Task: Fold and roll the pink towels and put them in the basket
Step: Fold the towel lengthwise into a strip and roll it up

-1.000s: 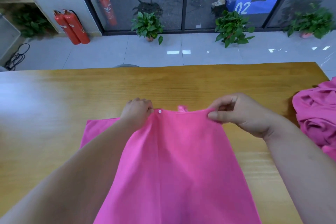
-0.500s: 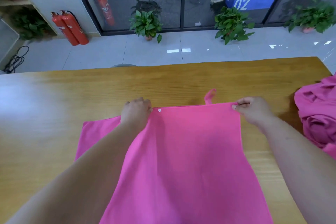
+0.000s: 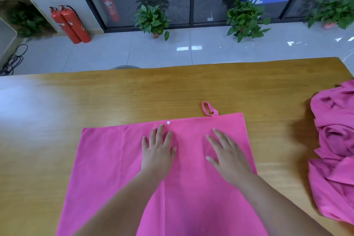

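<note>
Fingers (image 3: 160, 132) of the left hand (image 3: 158, 152) lay straight and slightly spread, palm down on the pink towel (image 3: 115, 159), gripping nothing. The right hand (image 3: 229, 154) lay just to its right in the same way, flat on the cloth and holding nothing.

The towel was spread on the wooden table (image 3: 134, 92), with its near end running out of view. Its far edge sat askew to the wood grain, farther at the right corner than at the left. A white snap (image 3: 168, 122) lay just beyond the left fingertips, and a hanging loop (image 3: 209, 108) poked out past the far edge. More pink towels (image 3: 335, 149) were heaped at the table's right, well apart. No basket was in view.

Flat palms could only press, so an uneven outward sweep would probably slide the cloth over the glossy wood and bunch it. Folding from that slanted edge would likely carry the skew into the roll. The loop might also get trapped and make a lump.
</note>
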Demonstrator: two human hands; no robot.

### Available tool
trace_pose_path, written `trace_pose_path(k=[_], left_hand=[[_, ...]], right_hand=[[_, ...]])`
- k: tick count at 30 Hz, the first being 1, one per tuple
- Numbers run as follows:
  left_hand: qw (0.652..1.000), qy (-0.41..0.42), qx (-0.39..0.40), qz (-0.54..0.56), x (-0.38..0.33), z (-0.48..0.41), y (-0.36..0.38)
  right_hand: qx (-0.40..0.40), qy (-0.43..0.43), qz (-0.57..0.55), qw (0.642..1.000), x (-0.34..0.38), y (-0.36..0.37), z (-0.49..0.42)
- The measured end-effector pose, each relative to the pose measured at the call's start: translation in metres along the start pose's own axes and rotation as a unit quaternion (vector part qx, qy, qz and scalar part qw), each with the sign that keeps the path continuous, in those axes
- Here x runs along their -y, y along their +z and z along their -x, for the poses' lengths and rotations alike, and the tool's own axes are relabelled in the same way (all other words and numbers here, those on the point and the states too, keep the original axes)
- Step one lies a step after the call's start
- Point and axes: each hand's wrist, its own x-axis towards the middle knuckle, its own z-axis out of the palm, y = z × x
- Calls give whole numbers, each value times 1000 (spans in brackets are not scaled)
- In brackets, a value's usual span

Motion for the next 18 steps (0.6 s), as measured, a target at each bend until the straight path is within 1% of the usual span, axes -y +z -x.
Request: trace_pose_path(k=[1,2,4,6,7,9,10,11,14,16,17,18], left_hand=[[1000,2,10,-10,1,1,4],[1000,6,23,-15,3,0,6],[999,23,33,-13,5,-8,7],[999,32,40,-9,0,-11,4],[999,28,43,-11,-2,-11,2],[999,5,49,-17,-3,-8,2],[998,-6,53,-17,-1,-6,1],[998,-11,57,-17,3,-5,-1],[998,-7,64,-15,10,-8,-7],[998,-3,65,-3,8,-10,-10],[998,-2,62,1,7,-8,-10],[998,-2,58,5,8,-6,-10]], right_hand=[[7,3,10,1000,-10,3,2],[-5,25,6,1000,-19,4,1],[-34,103,-17,994,-26,1,-6],[-47,180,-19,982,-13,-4,-19],[-54,175,-2,983,-5,-6,-25],[-42,84,44,995,-8,-6,-30],[-28,54,52,997,-19,-7,-30],[-23,57,48,997,-33,-9,-30],[-37,142,37,989,-58,-10,-32],[-55,189,37,980,-43,-9,-37],[-71,201,40,976,-29,-9,-38],[-79,195,46,976,-13,-9,-40]])
